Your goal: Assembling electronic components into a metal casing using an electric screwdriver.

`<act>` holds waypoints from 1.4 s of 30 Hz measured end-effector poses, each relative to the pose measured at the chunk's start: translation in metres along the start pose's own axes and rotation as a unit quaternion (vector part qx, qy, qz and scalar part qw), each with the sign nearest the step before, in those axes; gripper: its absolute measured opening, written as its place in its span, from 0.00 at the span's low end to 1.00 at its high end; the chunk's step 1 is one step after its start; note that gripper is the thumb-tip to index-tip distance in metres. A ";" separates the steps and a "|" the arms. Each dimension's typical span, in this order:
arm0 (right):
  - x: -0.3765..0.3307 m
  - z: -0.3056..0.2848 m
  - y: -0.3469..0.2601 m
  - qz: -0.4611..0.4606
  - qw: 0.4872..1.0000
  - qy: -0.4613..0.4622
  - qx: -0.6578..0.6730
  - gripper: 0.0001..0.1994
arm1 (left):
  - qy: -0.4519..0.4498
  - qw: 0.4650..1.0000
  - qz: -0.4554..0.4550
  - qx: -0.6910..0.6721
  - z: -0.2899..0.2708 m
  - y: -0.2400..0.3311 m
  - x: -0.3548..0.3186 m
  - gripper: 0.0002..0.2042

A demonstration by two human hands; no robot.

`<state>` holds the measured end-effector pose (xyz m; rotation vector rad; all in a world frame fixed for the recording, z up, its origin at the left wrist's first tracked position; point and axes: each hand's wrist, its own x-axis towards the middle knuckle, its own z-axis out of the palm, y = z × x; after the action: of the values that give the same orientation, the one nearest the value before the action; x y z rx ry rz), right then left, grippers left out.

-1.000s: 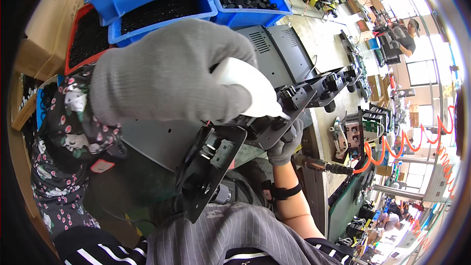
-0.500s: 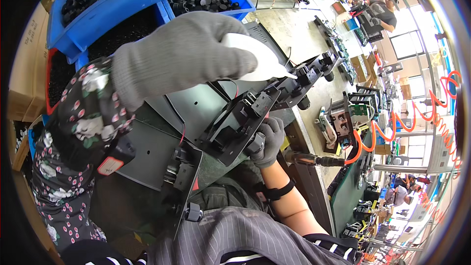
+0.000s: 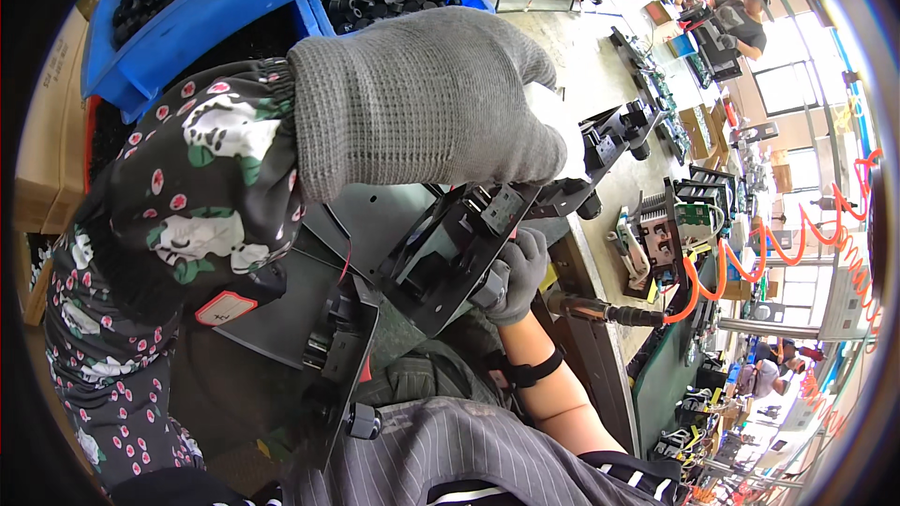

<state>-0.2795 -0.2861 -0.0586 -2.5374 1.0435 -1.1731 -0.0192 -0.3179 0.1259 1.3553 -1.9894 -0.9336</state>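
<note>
My left hand [image 3: 422, 98], in a grey knit glove and floral sleeve, is closed around a white squeeze bottle [image 3: 555, 122]. An earlier frame shows its pointed nozzle; now the tip is hidden or out of sight against the parts. Just beyond the bottle is a black panel with fitted sockets [image 3: 609, 141]. Below, my right hand [image 3: 521, 276], also gloved, curls its fingers at the edge of a nearer black panel [image 3: 450, 253], beside a black round fitting [image 3: 490, 290]. Another black panel with a switch and fitting [image 3: 342, 347] leans near my lap.
Blue bins [image 3: 225, 14] of small black caps stand at the upper left, beside a cardboard box [image 3: 56, 122]. Flat black plates [image 3: 375, 211] lie under the panels. A tool on an orange coiled hose [image 3: 605, 309] is at the right. Another person [image 3: 745, 23] works far off.
My left hand has moved right and toward me with the bottle, covering more of the plates and panels. My right hand stays at the panel's edge.
</note>
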 end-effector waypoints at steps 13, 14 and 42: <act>0.000 -0.003 -0.001 0.023 1.000 -0.013 0.009 0.14 | -0.059 0.993 -0.002 -0.105 -0.009 -0.019 0.007 0.14; 0.000 -0.003 -0.001 0.024 0.999 -0.020 0.007 0.14 | -0.045 0.987 -0.038 -0.148 -0.009 -0.023 0.012 0.16; -0.005 0.000 0.001 0.022 0.999 -0.002 0.023 0.13 | 0.017 0.993 0.111 0.026 0.025 0.001 0.095 0.23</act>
<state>-0.2821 -0.2834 -0.0619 -2.4680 1.0540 -1.1649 -0.0709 -0.4005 0.1173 1.1398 -2.0990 -0.7575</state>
